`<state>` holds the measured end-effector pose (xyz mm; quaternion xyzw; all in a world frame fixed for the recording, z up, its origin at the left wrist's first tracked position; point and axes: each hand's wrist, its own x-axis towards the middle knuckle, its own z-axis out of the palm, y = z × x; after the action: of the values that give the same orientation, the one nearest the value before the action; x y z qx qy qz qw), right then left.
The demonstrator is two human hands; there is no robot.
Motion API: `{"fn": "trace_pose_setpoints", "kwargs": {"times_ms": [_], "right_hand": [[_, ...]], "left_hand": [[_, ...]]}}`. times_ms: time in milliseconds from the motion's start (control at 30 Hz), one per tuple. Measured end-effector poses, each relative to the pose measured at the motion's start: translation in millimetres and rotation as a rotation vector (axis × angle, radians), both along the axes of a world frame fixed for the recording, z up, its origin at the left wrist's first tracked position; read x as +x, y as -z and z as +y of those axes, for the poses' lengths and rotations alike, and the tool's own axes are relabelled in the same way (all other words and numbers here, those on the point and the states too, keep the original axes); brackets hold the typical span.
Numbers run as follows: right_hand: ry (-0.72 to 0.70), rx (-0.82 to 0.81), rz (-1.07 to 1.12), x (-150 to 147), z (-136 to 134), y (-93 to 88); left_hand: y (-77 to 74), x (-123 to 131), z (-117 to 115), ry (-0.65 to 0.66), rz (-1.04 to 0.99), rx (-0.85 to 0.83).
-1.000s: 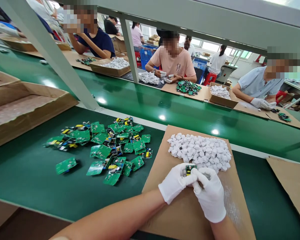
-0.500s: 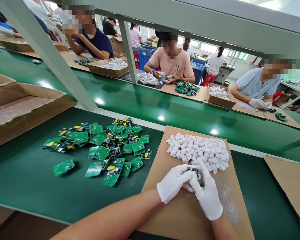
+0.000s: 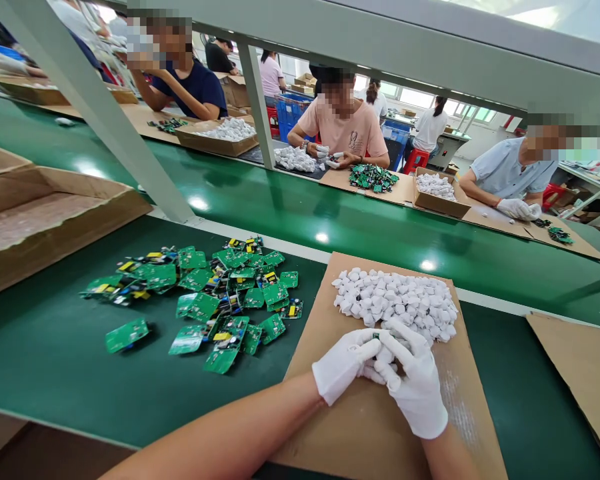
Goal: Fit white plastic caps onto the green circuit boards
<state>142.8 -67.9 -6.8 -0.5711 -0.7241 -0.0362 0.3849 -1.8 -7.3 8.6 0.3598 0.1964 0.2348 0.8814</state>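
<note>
Both my hands wear white gloves and meet above a cardboard sheet. My left hand (image 3: pixel 347 363) is closed around a small green circuit board (image 3: pixel 377 336), of which only a sliver shows between the fingers. From the other side my right hand (image 3: pixel 415 380) closes over the same board, its fingers bent across the top. Something white sits between the two hands; whether it is a loose piece or a fingertip I cannot make out. Just beyond my fingers lies a heap of small white pieces (image 3: pixel 390 297). To the left, a pile of green circuit boards (image 3: pixel 197 307) is spread over the dark mat.
The cardboard sheet (image 3: pixel 325 427) lies under my hands. Open cardboard boxes (image 3: pixel 55 233) stand at the left, another cardboard sheet (image 3: pixel 575 367) at the right. A green conveyor belt (image 3: pixel 300 213) runs behind a slanted metal post (image 3: pixel 105 120). Co-workers (image 3: pixel 353 130) sit across it.
My right fingers have come over the board, which is now mostly covered. My left hand has barely moved. A white item on the belt at far left has shifted slightly left.
</note>
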Motion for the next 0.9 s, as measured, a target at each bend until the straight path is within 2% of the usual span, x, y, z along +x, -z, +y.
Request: {"fn": "trace_pose_setpoints", "kwargs": {"times_ms": [67, 167, 300, 400, 467, 600, 767, 900], "right_hand": [[-0.013, 0.062, -0.025, -2.6, 1.2, -2.0], [-0.034, 0.129, -0.025, -6.9, 2.4, -5.1], [-0.026, 0.119, -0.07, -10.7, 1.8, -7.6], [-0.08, -0.058, 0.013, -10.9, -1.2, -7.5], [-0.124, -0.183, 0.177, -9.5, -3.1, -6.5], [-0.093, -0.25, 0.489, -6.6, -2.5, -2.8], [-0.056, -0.463, 0.485, -7.9, -0.6, 4.3], [-0.03, -0.532, 0.601, -7.1, -0.3, 3.7]], "left_hand": [[0.7, 0.5, -1.5, -0.003, -0.007, -0.035], [-1.2, 2.0, -4.2, -0.006, 0.027, -0.004], [-1.2, 4.2, -5.3, -0.006, 0.078, 0.061], [0.4, 3.8, -3.7, -0.061, 0.093, 0.068], [1.4, 2.6, -2.5, -0.076, 0.107, 0.07], [4.3, 0.9, -2.0, -0.089, 0.159, 0.126], [6.5, 0.9, -1.3, -0.021, 0.18, 0.146], [4.3, 0.7, 2.1, 0.054, 0.064, 0.033]]}}
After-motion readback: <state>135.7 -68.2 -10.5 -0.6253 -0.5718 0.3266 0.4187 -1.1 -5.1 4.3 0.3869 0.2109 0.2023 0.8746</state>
